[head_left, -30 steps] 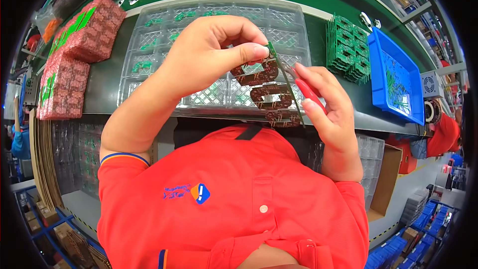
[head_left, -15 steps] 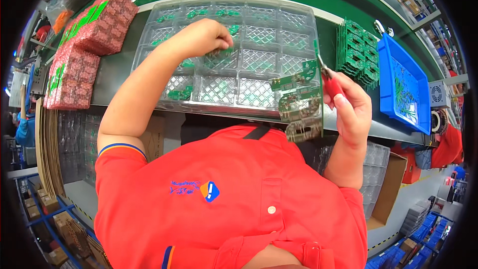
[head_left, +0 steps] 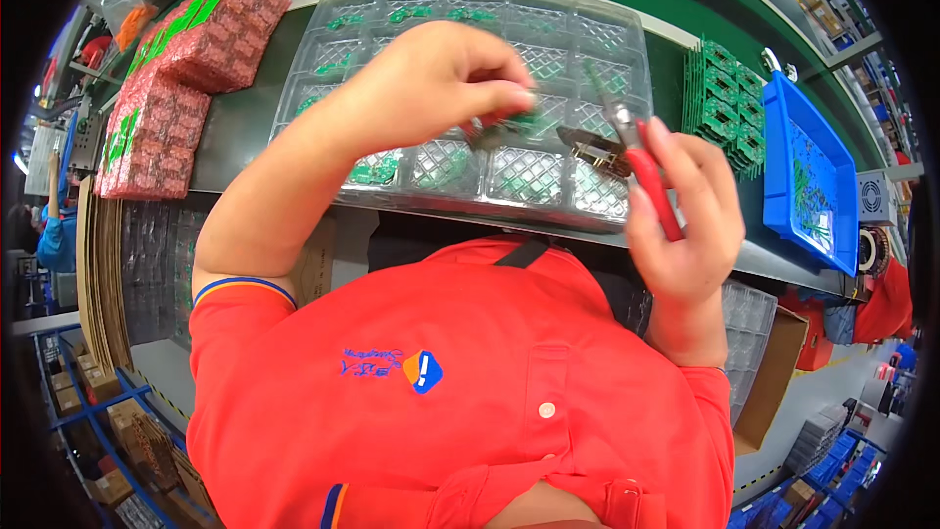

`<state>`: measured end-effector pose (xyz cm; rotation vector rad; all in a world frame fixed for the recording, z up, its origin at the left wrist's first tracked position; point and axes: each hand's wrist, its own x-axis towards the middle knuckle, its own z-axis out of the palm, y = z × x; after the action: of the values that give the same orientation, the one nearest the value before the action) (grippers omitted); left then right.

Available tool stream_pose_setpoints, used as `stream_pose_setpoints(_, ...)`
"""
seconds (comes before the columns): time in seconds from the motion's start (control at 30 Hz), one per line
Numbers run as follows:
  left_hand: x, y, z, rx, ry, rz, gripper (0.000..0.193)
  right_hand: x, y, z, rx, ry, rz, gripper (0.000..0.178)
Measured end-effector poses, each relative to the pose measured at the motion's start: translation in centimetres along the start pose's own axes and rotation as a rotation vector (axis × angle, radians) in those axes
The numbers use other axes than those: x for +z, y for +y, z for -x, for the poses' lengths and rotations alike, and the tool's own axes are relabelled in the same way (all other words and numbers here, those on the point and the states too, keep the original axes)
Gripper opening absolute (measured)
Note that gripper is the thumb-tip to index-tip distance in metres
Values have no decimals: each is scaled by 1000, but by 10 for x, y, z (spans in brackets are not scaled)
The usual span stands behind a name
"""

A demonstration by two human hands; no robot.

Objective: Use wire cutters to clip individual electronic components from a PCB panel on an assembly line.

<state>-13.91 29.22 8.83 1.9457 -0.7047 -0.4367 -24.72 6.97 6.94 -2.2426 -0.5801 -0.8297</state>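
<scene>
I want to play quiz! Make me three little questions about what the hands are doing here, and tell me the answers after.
1. True or false: the right hand holds cutters with red handles.
2. What colour is the bin at the right side of the bench? A) yellow B) blue C) white
3. Fill in: the left hand pinches a small green ____ over the clear plastic tray.

Key
1. True. The red handles sit in the right hand, tips pointing up over the tray.
2. B, blue.
3. Circuit board. More little green boards lie in some of the tray's pockets.
</scene>
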Motion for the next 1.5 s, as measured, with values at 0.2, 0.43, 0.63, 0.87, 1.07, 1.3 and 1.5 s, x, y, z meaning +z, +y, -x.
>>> stream_pose_setpoints(0.2, 9, -62, 19, 10, -297, -602, 16, -1, 16, 3, 321, -123, -534, 38)
stream_pose_setpoints(0.43, 32, -2, 17, 119, 97, 195, 18, 18, 22, 6, 372, -150, -583, 38)
stream_pose_setpoints(0.63, 30, -4, -21, 32, -29, 249, 15, 6, 32, 9, 216, -164, -282, 40)
stream_pose_setpoints(0.87, 24, -8, -88, 315, -295, 378, 12, -4, 82, 51, 628, -83, -1119, 44)
stream_pose_setpoints(1.07, -23, -77, -186, 196, 11, -662, 17, -11, 95, 35, 686, 23, -1092, 41)
stream_pose_setpoints(1.3, 4, -64, -174, 289, 42, -749, 20, -6, 106, 17, 520, 50, -512, 34)
stream_pose_setpoints(1.5, 26, -9, -138, 66, -379, 29, 20, 9, 99, 5, 321, 31, -122, 37)
